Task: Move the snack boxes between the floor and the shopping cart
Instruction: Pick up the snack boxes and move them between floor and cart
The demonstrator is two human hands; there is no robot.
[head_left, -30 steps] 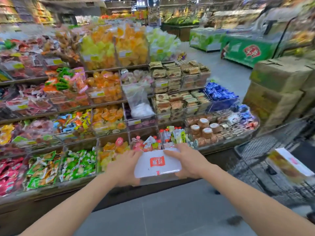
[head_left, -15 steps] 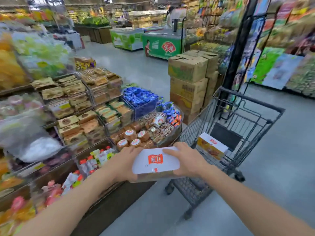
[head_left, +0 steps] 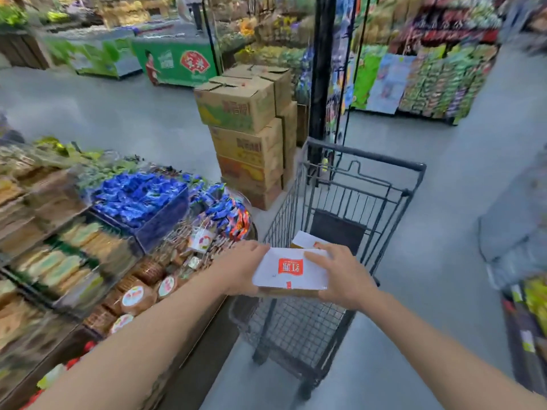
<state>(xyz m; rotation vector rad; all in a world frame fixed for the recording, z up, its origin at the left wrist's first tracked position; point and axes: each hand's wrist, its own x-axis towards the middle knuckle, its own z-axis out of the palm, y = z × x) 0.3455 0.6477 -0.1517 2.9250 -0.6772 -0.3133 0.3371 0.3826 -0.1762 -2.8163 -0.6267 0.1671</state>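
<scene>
Both hands grip 1 white box point(head_left: 291, 272) by its short ends, left hand point(head_left: 242, 269) at the left, right hand point(head_left: 340, 276) at the right, keeping it level above the cart's point(head_left: 362, 156) near end. A 2nd box point(head_left: 305, 239) lies inside, farther in.

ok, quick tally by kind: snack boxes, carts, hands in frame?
Snack boxes: 2 (held box, box in cart)
Shopping cart: 1
Hands: 2 (left hand, right hand, both gripping the held box)
Total: 5
</scene>
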